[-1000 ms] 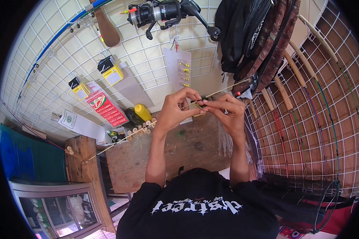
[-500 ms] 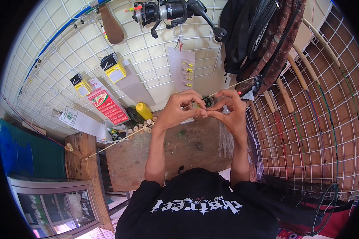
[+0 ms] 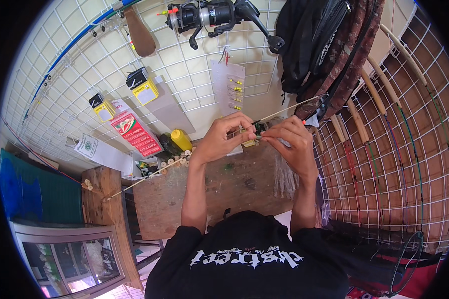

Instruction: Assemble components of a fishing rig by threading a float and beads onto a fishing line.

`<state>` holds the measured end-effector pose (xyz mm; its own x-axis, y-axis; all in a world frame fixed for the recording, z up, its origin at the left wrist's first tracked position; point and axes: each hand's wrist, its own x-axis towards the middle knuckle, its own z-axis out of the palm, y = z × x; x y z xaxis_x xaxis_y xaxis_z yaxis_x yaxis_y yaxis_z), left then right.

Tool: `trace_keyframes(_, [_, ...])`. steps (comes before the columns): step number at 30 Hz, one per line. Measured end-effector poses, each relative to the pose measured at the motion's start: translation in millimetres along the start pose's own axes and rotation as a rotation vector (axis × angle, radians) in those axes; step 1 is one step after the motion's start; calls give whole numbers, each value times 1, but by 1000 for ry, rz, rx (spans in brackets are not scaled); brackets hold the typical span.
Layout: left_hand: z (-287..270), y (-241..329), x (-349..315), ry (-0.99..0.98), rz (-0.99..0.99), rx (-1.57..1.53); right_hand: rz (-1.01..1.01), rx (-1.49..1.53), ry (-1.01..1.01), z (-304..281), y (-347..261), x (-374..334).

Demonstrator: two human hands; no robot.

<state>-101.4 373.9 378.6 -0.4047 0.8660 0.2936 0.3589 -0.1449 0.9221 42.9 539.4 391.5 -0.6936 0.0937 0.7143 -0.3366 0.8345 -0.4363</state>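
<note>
A long, thin pale rod (image 3: 143, 182) slants from the wooden ledge at lower left, past my hands, to the upper right. My left hand (image 3: 225, 139) is closed around it, thumb and fingertips pinched together. Close beside, my right hand (image 3: 293, 144) has its thumb and fingers pressed together near the left fingertips. Whatever it pinches is too small to make out. A short dark section of the rod shows just past the left fingers. Behind the hands, a small dark green item and a yellowish one are partly hidden.
Beneath my hands is a worn wooden tabletop (image 3: 219, 184). At its back left stand a yellow bottle (image 3: 181, 140) and several small wooden pieces (image 3: 170, 163). Clear plastic bags (image 3: 286, 179) lie right. A fishing reel (image 3: 212, 17), bags (image 3: 329, 50) and rods hang on white wire grids.
My right hand has turned and shifted slightly right and down, opening a small gap from the left fingertips. The left hand stays nearly in place on the rod.
</note>
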Motion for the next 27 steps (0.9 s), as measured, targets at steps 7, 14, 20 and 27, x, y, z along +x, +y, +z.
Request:
trace_keyframes(7, [10, 5, 3, 157, 25, -37, -4, -194, 49, -9, -5, 6])
trace_keyframes(14, [11, 9, 2, 241, 13, -145, -148, -394, 45, -9, -1, 12])
trace_keyframes(20, [10, 8, 2, 225, 19, -128, -182, -411, 27, -8, -2, 13])
trace_keyframes(27, [10, 9, 3, 237, 21, -123, -191, -403, 38, -6, -1, 14])
